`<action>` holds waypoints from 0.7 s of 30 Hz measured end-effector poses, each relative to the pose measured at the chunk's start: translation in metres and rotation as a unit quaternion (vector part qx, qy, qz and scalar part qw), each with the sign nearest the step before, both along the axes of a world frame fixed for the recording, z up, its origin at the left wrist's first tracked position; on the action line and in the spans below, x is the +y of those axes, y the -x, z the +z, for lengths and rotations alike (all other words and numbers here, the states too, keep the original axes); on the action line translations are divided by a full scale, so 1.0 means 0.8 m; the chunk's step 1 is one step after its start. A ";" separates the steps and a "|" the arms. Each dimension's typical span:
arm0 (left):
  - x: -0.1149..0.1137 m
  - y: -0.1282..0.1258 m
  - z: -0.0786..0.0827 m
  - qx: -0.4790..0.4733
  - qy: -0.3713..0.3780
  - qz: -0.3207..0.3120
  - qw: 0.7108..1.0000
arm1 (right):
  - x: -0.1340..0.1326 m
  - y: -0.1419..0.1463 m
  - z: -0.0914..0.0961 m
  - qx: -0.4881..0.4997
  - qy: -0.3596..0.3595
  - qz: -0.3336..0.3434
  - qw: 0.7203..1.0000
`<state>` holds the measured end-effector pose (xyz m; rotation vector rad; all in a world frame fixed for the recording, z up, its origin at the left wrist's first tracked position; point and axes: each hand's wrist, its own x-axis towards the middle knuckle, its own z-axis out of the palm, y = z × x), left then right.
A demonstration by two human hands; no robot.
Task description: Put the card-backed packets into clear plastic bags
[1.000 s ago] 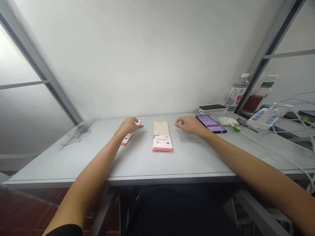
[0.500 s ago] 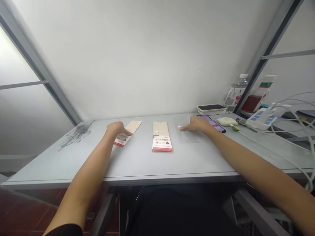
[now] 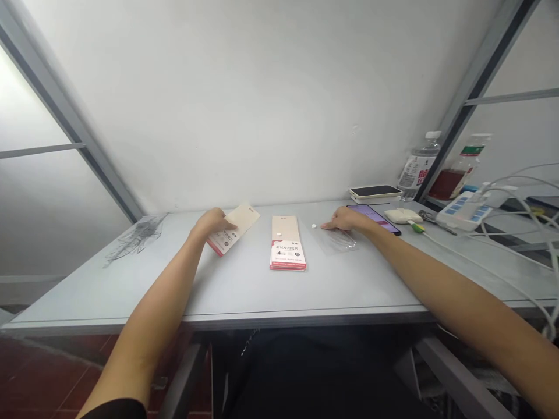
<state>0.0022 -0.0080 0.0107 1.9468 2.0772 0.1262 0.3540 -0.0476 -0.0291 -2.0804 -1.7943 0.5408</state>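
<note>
My left hand (image 3: 213, 223) grips a cream cardboard card (image 3: 242, 219) by its left side, thumb across the front; its lower end carries a white and red printed label. The card is tilted toward the upper right. On the right, my right hand (image 3: 344, 220) pinches the upper part of a clear plastic sleeve (image 3: 334, 240), which has a small white button (image 3: 314, 226) near its top left. Between the hands lies a packaged set (image 3: 285, 233) with a cream card, a white button and a red-edged printed label, touched by neither hand.
Behind my right hand lies a lit phone (image 3: 375, 218), with another phone (image 3: 375, 191) by the wall. Farther right are a white charger (image 3: 404, 216), a power strip (image 3: 465, 209), loose cables and two bottles. A dark drawing (image 3: 137, 238) marks the desk's left side.
My left hand has lifted and moved the card slightly up and to the right. My right hand has shifted off the sleeve's button, and the sleeve has turned and wrinkled a little.
</note>
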 end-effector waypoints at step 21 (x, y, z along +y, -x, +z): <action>-0.066 -0.069 0.004 -0.361 -0.043 -0.215 0.907 | -0.011 0.045 0.005 0.188 -0.269 0.063 0.943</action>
